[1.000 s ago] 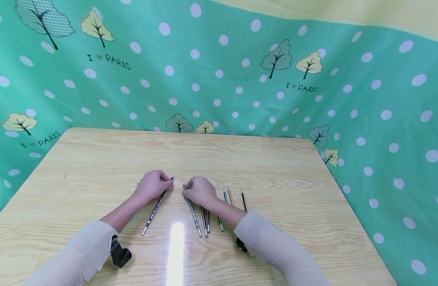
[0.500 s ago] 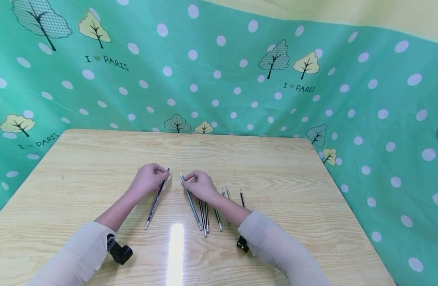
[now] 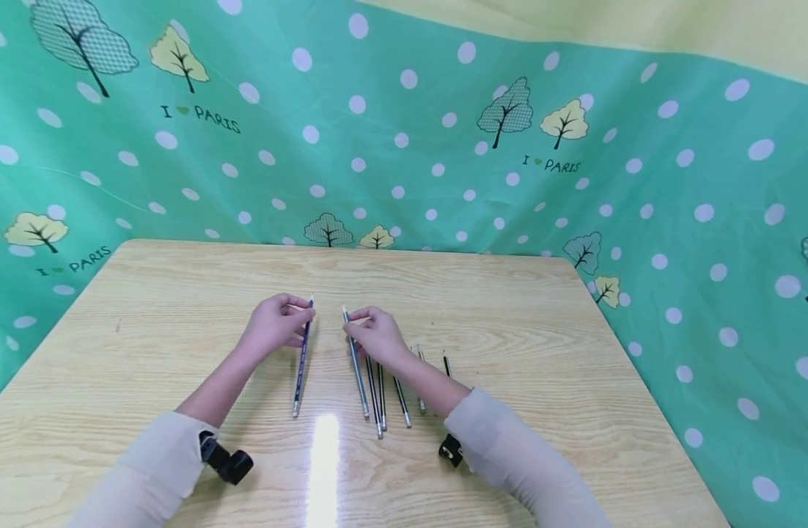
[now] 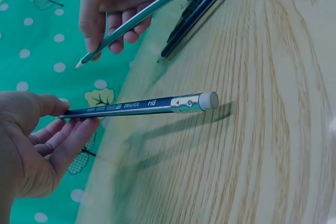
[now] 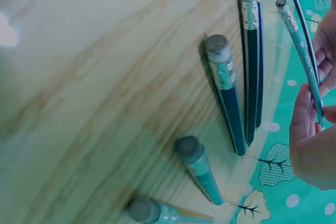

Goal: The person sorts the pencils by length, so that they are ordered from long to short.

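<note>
My left hand (image 3: 276, 323) pinches a dark blue pencil (image 3: 301, 374) near its point, with thumb and fingers. In the left wrist view this pencil (image 4: 131, 107) shows "HB" lettering and a white eraser in a metal band, held above the table with its shadow beneath. Close by, my right hand (image 3: 380, 339) pinches a teal pencil (image 3: 358, 378) near its sharpened point. Its eraser end hangs toward me, as the right wrist view shows on the teal pencil (image 5: 299, 45). Both points face away from me, and the two pencils are apart.
Several more pencils lie on the wooden table (image 3: 180, 308) below and right of my right hand, among them a dark pencil (image 3: 402, 403) and a black pencil (image 3: 446, 363). My right forearm partly covers them. A green dotted cloth (image 3: 404, 147) hangs behind the table.
Both hands have lifted their pencils off the table and moved slightly away from me. The dark blue pencil's eraser end has swung right, so the two pencils stand more nearly parallel.
</note>
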Demonstrator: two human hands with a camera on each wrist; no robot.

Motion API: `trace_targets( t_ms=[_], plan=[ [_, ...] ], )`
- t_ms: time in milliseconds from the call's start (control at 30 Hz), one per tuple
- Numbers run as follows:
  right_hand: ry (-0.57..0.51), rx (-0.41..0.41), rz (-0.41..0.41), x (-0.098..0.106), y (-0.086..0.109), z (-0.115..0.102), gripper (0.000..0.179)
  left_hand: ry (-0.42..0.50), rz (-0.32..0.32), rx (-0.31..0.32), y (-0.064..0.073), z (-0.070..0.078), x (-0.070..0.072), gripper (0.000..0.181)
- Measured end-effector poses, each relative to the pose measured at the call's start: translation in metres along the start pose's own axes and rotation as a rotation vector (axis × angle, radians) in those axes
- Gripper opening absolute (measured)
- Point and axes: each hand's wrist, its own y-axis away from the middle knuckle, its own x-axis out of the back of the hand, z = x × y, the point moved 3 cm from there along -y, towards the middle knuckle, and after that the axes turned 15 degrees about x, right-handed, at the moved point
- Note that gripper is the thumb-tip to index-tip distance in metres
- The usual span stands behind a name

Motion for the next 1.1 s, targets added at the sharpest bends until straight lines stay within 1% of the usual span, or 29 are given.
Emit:
trace_targets(
  t_ms=[133,233,333,467,700,800,1033,1100],
  plan=[
    [-0.061,-0.008,0.017,0.001,-0.002,-0.001,0.028,0.058,-0.010,-0.012,-0.001,0.002,-0.003,0.044],
    [-0.100,-0.017,0.039,0.003,-0.003,-0.002,0.028,0.100,-0.022,-0.015,-0.002,0.003,-0.007,0.044],
    [-0.124,-0.021,0.072,0.007,-0.005,-0.004,0.026,0.122,-0.031,-0.027,-0.003,0.005,-0.010,0.043],
    [-0.150,-0.006,0.114,0.014,-0.007,-0.008,0.025,0.146,-0.038,-0.035,-0.002,0.008,-0.013,0.043],
    [-0.227,0.009,0.148,0.023,-0.010,-0.010,0.027,0.180,-0.052,-0.015,0.001,0.013,-0.018,0.043],
    [-0.237,0.001,0.153,0.024,-0.010,-0.009,0.028,0.194,-0.055,-0.014,0.001,0.015,-0.019,0.044],
    [-0.215,-0.023,0.162,0.023,-0.010,-0.006,0.026,0.237,-0.068,-0.016,-0.002,0.016,-0.023,0.043],
    [-0.210,-0.034,0.155,0.023,-0.006,-0.013,0.027,0.242,-0.067,-0.022,-0.002,0.017,-0.024,0.044]
  ],
)
